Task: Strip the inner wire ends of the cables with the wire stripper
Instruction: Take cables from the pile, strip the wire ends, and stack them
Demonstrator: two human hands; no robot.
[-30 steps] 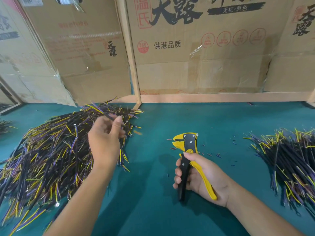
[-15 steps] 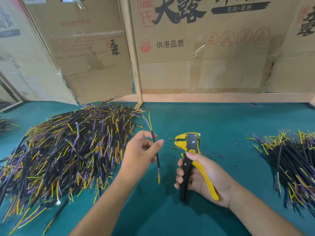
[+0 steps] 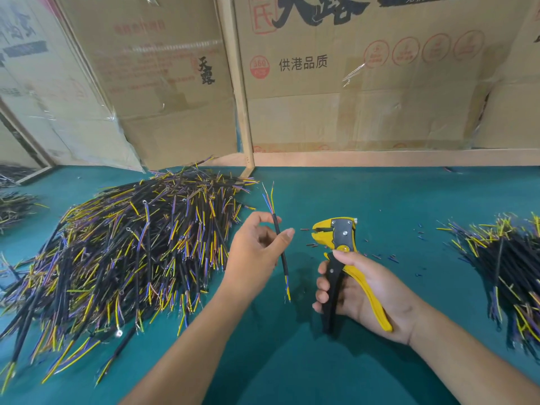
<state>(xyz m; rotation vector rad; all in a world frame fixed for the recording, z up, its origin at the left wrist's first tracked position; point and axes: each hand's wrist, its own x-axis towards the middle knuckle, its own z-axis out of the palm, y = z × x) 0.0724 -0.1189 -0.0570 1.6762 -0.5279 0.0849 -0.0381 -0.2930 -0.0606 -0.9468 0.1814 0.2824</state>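
Cable (image 3: 280, 247) sits mid-frame, pinched upright in our left hand (image 3: 254, 252) by its black jacket, thin and floppy, so we'd grip close to the top wires. Our right hand (image 3: 365, 290) is wrapped around the wire stripper (image 3: 339, 238) just right of it, mouth gaping, above the table (image 3: 380, 200). Big pile (image 3: 117, 244) waits at left.

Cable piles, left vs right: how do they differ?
The left cable pile is far larger and fully in frame; the right cable pile is smaller and cut off by the frame edge. The left pile reaches back to the cardboard boxes; the right pile lies in open green tabletop. Small ring terminals show on some left-pile cables; none can be made out on the right. Both hold short black-jacketed cables with yellow and blue-purple inner wires.
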